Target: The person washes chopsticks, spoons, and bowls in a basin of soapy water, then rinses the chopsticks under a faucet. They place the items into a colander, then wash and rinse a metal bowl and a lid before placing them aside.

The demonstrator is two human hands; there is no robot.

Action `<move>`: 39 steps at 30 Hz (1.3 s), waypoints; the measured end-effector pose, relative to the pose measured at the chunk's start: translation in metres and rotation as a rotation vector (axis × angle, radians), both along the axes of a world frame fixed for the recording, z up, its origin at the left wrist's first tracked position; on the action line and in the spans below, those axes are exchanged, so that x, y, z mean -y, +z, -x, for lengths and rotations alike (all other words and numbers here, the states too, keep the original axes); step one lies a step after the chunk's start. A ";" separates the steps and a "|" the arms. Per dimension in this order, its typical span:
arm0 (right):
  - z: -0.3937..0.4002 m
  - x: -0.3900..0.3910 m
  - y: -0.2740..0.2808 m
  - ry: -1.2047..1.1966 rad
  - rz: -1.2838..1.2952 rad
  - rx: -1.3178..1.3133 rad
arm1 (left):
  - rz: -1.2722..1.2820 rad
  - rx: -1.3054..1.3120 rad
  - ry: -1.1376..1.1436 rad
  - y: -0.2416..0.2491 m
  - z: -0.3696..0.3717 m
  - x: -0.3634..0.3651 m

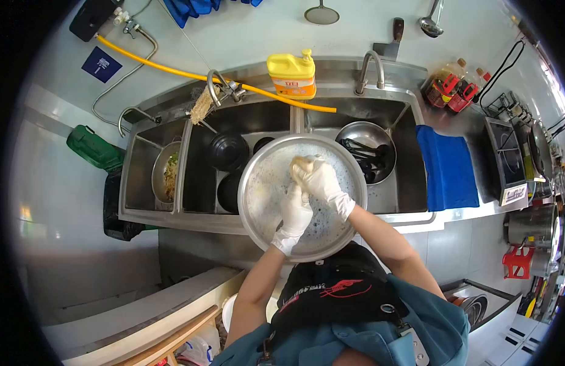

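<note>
A large round metal pan (264,177) lies over the front edge of the sinks, against the black apron, with whitish suds and dark specks inside. Both hands wear white gloves and meet above its middle. My left hand (294,213) is closed, its fingers pressed up against the right one. My right hand (320,179) is also closed, wrapped round something yellowish (302,163) that is mostly hidden by the glove. Whether the left fingers grip this same thing cannot be made out.
Behind the pan, the sinks (313,110) hold a bowl of black utensils (380,137), dark pots (228,150) and, at left, a pan of food scraps (170,174). A yellow jug (291,76), a yellow hose (172,68), taps and a blue cloth (448,168) are around them. A cleaver (389,46) hangs above.
</note>
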State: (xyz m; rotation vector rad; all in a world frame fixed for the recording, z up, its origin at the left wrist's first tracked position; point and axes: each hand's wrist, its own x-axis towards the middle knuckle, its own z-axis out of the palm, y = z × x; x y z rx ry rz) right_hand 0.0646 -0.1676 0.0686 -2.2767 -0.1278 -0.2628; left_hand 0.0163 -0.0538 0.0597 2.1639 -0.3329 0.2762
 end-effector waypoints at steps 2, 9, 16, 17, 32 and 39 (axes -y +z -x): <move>-0.014 0.013 0.012 0.041 -0.067 -0.154 | -0.053 0.113 -0.022 0.002 0.003 -0.004; -0.004 0.009 0.016 0.102 -0.013 0.142 | -0.052 0.165 -0.052 0.005 -0.005 -0.005; -0.015 0.035 0.029 0.043 -0.368 -0.191 | 0.083 0.150 -0.142 0.010 -0.009 -0.007; -0.016 0.039 0.029 0.093 -0.520 -0.223 | 0.158 -0.053 -0.158 0.012 -0.010 -0.007; 0.056 0.100 0.032 0.056 -1.305 -0.614 | 1.010 -0.859 -0.271 0.021 -0.072 0.046; 0.035 0.211 -0.136 -0.462 -1.319 -0.595 | 0.051 -0.431 0.204 0.036 -0.024 -0.015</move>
